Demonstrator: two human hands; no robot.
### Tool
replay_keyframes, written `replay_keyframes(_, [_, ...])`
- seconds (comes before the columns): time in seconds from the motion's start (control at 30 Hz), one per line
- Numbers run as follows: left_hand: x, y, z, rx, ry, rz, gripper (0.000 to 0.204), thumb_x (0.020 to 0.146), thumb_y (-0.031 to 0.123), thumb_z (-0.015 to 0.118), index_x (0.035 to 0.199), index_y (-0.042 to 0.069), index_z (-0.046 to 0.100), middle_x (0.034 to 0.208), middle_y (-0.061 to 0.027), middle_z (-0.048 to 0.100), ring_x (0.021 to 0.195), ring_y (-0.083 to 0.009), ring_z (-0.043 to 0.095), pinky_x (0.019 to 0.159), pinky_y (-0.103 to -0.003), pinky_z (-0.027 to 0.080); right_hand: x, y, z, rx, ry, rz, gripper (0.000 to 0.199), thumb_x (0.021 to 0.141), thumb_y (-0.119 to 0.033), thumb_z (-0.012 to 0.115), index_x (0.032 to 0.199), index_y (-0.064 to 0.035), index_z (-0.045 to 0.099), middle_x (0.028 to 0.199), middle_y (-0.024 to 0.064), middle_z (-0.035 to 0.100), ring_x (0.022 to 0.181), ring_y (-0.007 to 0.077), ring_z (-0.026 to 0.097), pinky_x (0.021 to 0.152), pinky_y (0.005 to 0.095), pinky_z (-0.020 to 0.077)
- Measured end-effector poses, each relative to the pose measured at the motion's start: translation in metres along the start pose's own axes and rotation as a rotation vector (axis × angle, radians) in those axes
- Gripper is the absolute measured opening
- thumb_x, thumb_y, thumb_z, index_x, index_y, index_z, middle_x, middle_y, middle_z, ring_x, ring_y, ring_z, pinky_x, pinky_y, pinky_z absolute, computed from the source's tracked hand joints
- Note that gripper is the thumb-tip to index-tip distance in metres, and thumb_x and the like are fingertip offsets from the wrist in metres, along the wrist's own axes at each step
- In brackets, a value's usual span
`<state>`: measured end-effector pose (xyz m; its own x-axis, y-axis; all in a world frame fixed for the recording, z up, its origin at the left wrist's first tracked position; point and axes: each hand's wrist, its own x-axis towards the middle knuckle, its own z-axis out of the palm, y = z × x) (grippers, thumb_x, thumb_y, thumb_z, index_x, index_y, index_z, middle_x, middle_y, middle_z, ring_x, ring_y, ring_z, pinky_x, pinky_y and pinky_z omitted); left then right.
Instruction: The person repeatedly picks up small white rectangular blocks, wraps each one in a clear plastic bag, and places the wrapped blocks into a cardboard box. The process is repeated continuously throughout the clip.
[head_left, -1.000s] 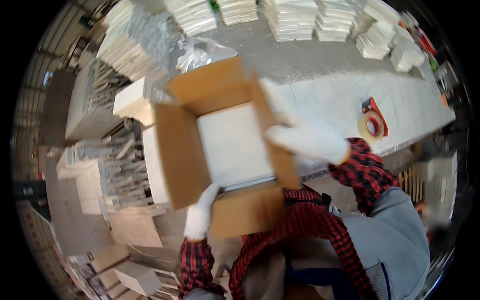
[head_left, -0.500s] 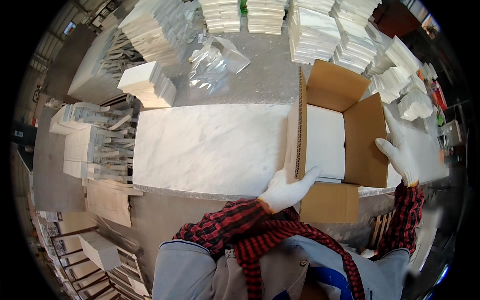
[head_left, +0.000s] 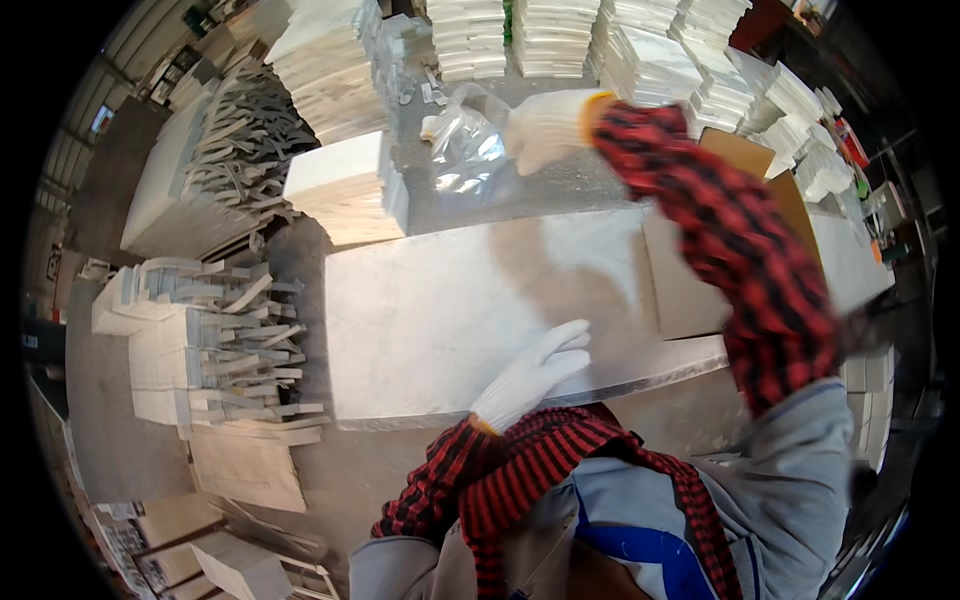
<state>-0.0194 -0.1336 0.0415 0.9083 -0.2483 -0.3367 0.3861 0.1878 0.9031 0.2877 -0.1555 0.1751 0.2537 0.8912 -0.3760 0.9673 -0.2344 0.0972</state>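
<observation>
My right hand (head_left: 548, 132), in a white knit glove, reaches across to the far side and is smeared by motion. It is right beside a crumpled clear plastic bag (head_left: 468, 150); whether its fingers touch the bag I cannot tell. My left hand (head_left: 535, 375), gloved the same way, is over the near edge of a white marble slab (head_left: 420, 320), its fingers stretched out and holding nothing. The brown cardboard box (head_left: 685, 275) stands on the slab's right part. My right arm covers much of the box, and its inside is hidden.
Tall stacks of white stone tiles (head_left: 555, 35) line the far side. A shorter tile stack (head_left: 350, 185) stands beyond the slab's left end. At the left are strapped tile bundles (head_left: 165, 345) with loose strips, and a flat cardboard sheet (head_left: 245, 470) lies below them.
My right hand has left the box's right side and swung far and left to the plastic bag. My left hand has let go of the box and moved left. The view has shifted.
</observation>
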Motion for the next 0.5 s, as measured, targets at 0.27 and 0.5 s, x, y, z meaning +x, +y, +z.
replay_keyframes(0.27, [-0.061, 0.005, -0.093, -0.002, 0.171, -0.027, 0.050, 0.105, 0.014, 0.060, 0.149, -0.007, 0.050, 0.148, -0.0178, 0.058, 0.137, -0.0226, 0.055, 0.117, -0.034, 0.040, 0.121, -0.045, 0.191, 0.723, 0.598, 0.890, 0.067, 0.084, -0.055, 0.077, 0.138, -0.0179, 0.067, 0.133, 0.0207, 0.067, 0.124, 0.0442, 0.060, 0.110, 0.0494, 0.0448])
replay_keyframes(0.5, [-0.052, 0.044, -0.130, 0.024, 0.233, -0.171, 0.050, 0.105, 0.023, 0.062, 0.147, -0.002, 0.055, 0.149, -0.0138, 0.058, 0.133, -0.0182, 0.056, 0.113, -0.033, 0.043, 0.123, -0.026, 0.205, 0.892, 0.741, 0.926, 0.032, 0.093, -0.036, 0.068, 0.109, -0.0102, 0.078, 0.101, 0.0174, 0.075, 0.101, 0.0347, 0.070, 0.093, 0.0430, 0.0535])
